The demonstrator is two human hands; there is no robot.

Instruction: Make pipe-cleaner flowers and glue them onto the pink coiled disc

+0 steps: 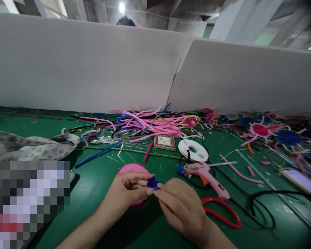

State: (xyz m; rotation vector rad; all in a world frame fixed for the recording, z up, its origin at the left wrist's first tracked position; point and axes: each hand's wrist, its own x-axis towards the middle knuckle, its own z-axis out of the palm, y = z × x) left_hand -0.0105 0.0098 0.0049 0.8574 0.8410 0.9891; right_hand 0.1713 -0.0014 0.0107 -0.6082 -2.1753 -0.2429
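Both hands meet over the green table, in front of me. Between the fingertips is a small purple-blue fuzzy piece [152, 183], bent into a little shape like a flower or bow; its exact kind is hard to make out. My left hand [128, 188] pinches its left side between thumb and fingers. My right hand [181, 204] pinches its lower right side. Under the left hand lies a round pink disc [131, 168], partly covered by it. To the right of my right hand are a pink glue gun [209, 176] and red-handled scissors [223, 212], whose blades are hidden.
Behind the hands lie a heap of pink pipe cleaners [150, 122], a small tray of white beads [165, 142] and a white spool [193, 150]. A phone [302, 181] and black cord sit right; patterned cloth [31, 145] lies left. White panels [88, 65] stand along the back.
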